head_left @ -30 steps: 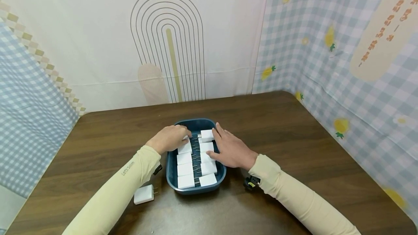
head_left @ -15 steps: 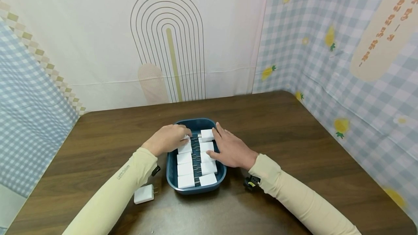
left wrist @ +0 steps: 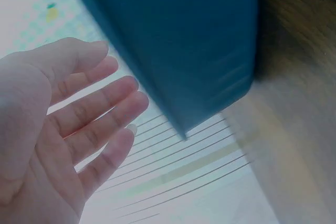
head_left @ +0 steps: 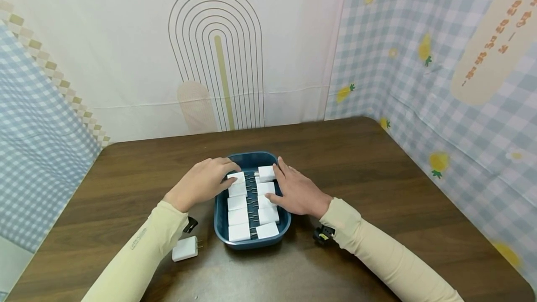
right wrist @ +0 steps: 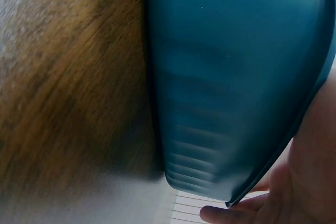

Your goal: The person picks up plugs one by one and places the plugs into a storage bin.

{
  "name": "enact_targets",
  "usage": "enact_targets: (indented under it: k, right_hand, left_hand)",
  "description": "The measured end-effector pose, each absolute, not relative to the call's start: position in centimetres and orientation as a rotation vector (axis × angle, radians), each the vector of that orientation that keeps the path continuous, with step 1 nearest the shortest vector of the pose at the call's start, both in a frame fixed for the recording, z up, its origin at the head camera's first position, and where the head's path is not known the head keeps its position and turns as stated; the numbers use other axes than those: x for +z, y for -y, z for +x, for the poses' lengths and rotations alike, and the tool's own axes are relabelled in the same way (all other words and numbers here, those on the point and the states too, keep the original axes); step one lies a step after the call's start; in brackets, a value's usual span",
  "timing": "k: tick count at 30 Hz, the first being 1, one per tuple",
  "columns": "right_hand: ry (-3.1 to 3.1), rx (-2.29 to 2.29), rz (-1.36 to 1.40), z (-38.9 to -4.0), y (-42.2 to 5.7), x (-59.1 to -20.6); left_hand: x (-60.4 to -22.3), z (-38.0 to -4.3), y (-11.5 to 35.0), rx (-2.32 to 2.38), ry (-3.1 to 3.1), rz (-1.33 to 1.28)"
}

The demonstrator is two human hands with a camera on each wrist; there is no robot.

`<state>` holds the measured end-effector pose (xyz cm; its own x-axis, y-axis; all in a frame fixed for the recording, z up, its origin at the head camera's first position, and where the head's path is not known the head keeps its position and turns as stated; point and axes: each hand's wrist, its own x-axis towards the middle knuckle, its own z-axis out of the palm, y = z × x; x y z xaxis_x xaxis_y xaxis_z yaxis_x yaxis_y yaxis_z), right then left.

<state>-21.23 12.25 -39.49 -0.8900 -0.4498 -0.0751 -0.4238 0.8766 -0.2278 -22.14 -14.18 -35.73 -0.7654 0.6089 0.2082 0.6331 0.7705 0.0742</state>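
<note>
A dark blue basket [head_left: 252, 246] holds white charger plugs in two columns, their metal prongs facing each other along the middle. My left hand [head_left: 205, 181] is over the basket's left rim, fingers relaxed and spread by the top plug [head_left: 237, 178] of the left column. In the left wrist view the left palm [left wrist: 58, 145] shows with nothing in it, beside the basket wall [left wrist: 178, 40]. My right hand [head_left: 299, 192] lies across the right rim, its fairly straight fingers touching plugs of the right column, among them the top plug [head_left: 265, 173].
One more white charger plug [head_left: 183, 249] lies on the brown wooden table [head_left: 361, 167], left of the basket, near the left forearm. A white curtain [head_left: 293, 50] stands behind the table, and checked curtains [head_left: 419, 83] flank it.
My left hand has drawn back left from the top plug of the left column, its fingers loosening and uncovering that plug. The right hand has stayed in place.
</note>
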Motion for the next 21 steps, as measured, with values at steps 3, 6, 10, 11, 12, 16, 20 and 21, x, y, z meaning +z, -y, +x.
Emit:
enact_targets:
  k: [3,6,10,11,12,16,20,21]
  right_hand:
    - [-2.921,-0.325,-0.684,-21.2,-12.3,-39.5]
    - [-2.920,-0.330,-0.689,-21.2,-12.3,-39.5]
    - [-2.926,-0.329,-0.698,-21.1,-12.3,-39.5]
    - [-2.927,-0.330,-0.701,-21.1,-12.3,-39.5]
    - [-2.928,-0.331,-0.701,-21.1,-12.4,-39.5]
    - [-2.926,-0.334,-0.700,-21.1,-12.4,-39.5]
    - [-2.925,-0.342,-0.696,-21.0,-12.3,-39.5]
    - [-2.926,-0.344,-0.697,-21.0,-12.3,-39.5]
  left_hand:
    - [-35.3,-21.1,14.7,-0.203,2.754,-0.965]
    - [-34.9,-20.0,15.1,-0.206,2.719,-0.954]
    - [-34.5,-18.6,15.7,-0.196,2.684,-0.947]
    - [-34.5,-18.4,15.9,-0.190,2.676,-0.947]
    - [-34.4,-18.1,16.1,-0.187,2.669,-0.945]
    - [-33.9,-17.1,16.7,-0.194,2.660,-0.933]
    - [-33.3,-16.5,17.6,-0.187,2.712,-0.903]
    - [-33.3,-16.3,17.8,-0.178,2.724,-0.898]
